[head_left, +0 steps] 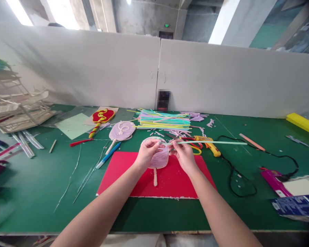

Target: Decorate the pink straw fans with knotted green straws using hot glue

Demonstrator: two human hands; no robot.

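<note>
My left hand (150,151) and my right hand (182,152) are close together over a red board (123,178). Between them runs a pale green pipe cleaner (216,142), pinched in the fingers of both hands, its long end reaching out to the right. Beneath my hands lies a round lilac fan (159,160) with a cream handle (155,176) pointing toward me. My left fingertips are at the fan's upper edge; whether they also grip the fan is hidden. Behind my right hand, yellow-handled scissors (196,150) are partly covered.
A pile of coloured pipe cleaners (164,120) lies at the back. A yellow glue gun (211,146) with a black cord is at right. Left are another lilac fan (121,131), a red-and-yellow fan (102,116), a blue pen (108,155) and wires. A magenta power strip (273,181) sits far right.
</note>
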